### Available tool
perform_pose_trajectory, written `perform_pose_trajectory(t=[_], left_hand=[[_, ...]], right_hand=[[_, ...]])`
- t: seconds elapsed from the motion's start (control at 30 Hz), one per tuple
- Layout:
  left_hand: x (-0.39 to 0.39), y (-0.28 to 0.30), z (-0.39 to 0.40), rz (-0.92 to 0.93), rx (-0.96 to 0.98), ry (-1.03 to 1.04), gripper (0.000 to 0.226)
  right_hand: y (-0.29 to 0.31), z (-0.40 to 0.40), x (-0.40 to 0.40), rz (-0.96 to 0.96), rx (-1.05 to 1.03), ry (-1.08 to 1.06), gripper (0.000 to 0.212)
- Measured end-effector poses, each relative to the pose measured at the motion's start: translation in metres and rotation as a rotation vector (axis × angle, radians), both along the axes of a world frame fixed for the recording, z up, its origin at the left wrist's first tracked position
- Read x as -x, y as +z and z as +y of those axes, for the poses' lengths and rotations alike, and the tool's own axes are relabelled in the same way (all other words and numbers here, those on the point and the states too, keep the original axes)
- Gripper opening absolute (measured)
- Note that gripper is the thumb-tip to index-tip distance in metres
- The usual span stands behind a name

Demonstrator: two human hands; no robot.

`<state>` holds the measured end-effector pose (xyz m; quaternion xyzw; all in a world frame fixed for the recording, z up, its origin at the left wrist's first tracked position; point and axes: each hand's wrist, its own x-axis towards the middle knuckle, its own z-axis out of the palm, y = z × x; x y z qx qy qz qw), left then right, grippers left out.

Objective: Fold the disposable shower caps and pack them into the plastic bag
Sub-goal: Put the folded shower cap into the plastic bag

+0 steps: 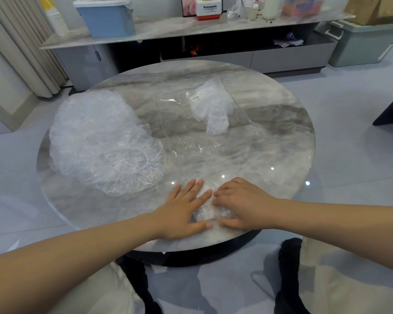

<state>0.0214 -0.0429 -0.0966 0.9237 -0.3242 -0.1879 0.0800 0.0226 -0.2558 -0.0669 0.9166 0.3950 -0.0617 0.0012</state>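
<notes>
Right now a folded shower cap (pixel 205 213) is pinned flat at the near edge of the table (pixel 281 155), pressed by the left hand (pixel 182 211) with straight fingers and by the right hand (pixel 241 205) with bent fingertips. Once released, it'll probably spring open, being so crinkly. Further back, the loose cap pile (pixel 100 141) could get knocked, and the plastic bag (pixel 204 123) might slide when stuffed.

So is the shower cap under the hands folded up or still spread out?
Folded. The shower cap is a small compact bundle pressed between both hands, far smaller than the loose caps piled at the left.
</notes>
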Motion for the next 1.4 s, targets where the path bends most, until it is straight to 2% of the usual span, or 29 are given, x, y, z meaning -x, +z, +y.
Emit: perform_pose_trajectory(t=[0.1,0.17,0.3,0.4,0.5,0.57,0.67,0.77,0.87,0.97,1.03,1.1,1.17,1.27,1.33,1.4], left_hand=[[0.003,-0.001,0.001,-0.056,0.054,0.021,0.092],[0.005,0.0,0.001,-0.171,0.091,0.031,0.088],[0.008,0.003,-0.004,-0.362,0.285,0.109,0.057],[0.008,0.009,-0.008,-0.186,0.384,0.282,0.04],[0.003,0.012,-0.012,-0.067,0.449,0.453,0.044],[0.001,0.012,-0.014,0.009,0.461,0.534,0.047],[-0.005,0.011,-0.018,0.061,0.474,0.618,0.041],[-0.006,0.012,-0.02,0.062,0.491,0.651,0.018],[-0.001,0.012,-0.019,0.005,0.469,0.596,0.013],[0.005,0.006,-0.016,-0.204,0.373,0.437,0.022],[0.004,0.004,-0.012,-0.389,0.314,0.255,0.033],[0.001,0.001,-0.008,-0.494,0.225,0.004,0.043],[0.002,-0.001,-0.005,-0.511,0.102,-0.172,0.05],[0.01,-0.005,-0.001,-0.438,-0.077,-0.156,0.059],[0.013,-0.009,0.002,-0.37,-0.152,-0.14,0.067],[0.013,-0.008,0.002,-0.314,-0.144,-0.145,0.071]], right_hand=[[0.0,0.003,-0.001,-0.012,-0.003,-0.029,0.035],[0.002,0.004,-0.003,-0.007,-0.049,-0.091,0.031],[0.005,0.004,-0.004,0.045,-0.16,-0.181,0.035],[0.007,0.006,-0.003,0.2,-0.259,-0.303,0.029],[0.011,0.008,-0.005,0.444,-0.417,-0.476,0.02],[0.01,0.009,-0.007,0.54,-0.465,-0.557,0.02],[0.006,0.011,-0.011,0.546,-0.461,-0.611,0.027],[0.001,0.014,-0.015,0.547,-0.447,-0.672,0.034],[-0.002,0.014,-0.018,0.552,-0.426,-0.707,0.036],[-0.002,0.016,-0.019,0.524,-0.38,-0.699,0.037],[0.0,0.017,-0.019,0.513,-0.374,-0.69,0.036],[-0.001,0.017,-0.019,0.499,-0.371,-0.685,0.032],[0.0,0.018,-0.018,0.476,-0.371,-0.663,0.029],[0.003,0.017,-0.015,0.373,-0.32,-0.599,0.035],[0.002,0.014,-0.011,0.127,-0.241,-0.413,0.041],[-0.001,0.012,-0.008,-0.104,-0.199,-0.196,0.047]])
